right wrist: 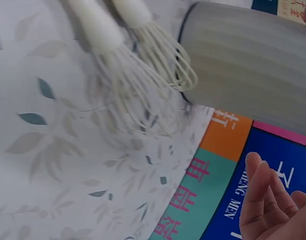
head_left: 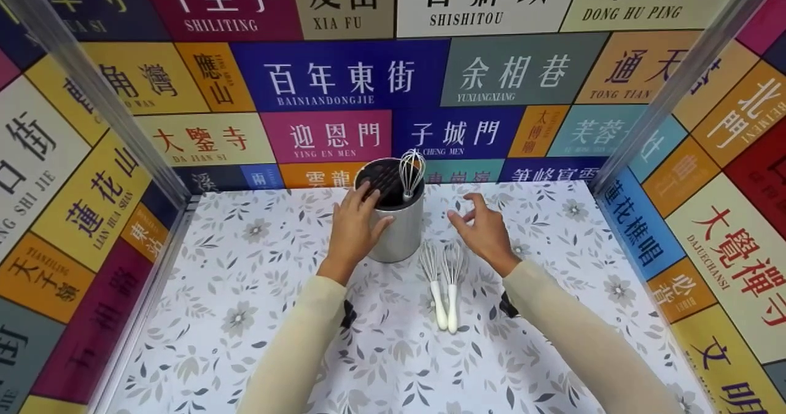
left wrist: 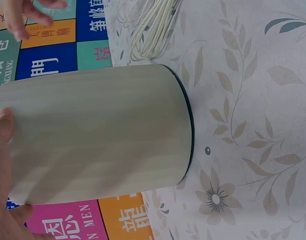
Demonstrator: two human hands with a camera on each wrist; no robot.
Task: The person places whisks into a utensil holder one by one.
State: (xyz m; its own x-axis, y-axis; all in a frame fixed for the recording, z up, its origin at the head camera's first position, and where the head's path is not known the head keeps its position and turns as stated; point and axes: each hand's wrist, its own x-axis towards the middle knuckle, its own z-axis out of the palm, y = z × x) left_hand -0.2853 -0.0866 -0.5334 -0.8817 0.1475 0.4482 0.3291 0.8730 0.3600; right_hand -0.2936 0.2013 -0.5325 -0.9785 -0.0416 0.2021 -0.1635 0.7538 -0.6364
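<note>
A grey cylindrical utensil holder (head_left: 396, 236) with a dark inside stands upright at the table's back edge. One whisk (head_left: 411, 171) is in it, wire loops up, leaning to the right side of the opening. My left hand (head_left: 353, 226) grips the holder's left side near the rim; in the left wrist view its thumb (left wrist: 5, 122) lies against the wall. To the right of the holder, my right hand (head_left: 485, 230) hovers with loosely bent fingers and nothing in them. Below it two whisks (head_left: 452, 294) with white handles lie side by side, loops toward the holder.
The table (head_left: 202, 316) wears a white cover with grey leaves and flowers. Panels with coloured name signs (head_left: 344, 76) rise behind it and on both sides, meeting at clear corner posts (head_left: 645, 107).
</note>
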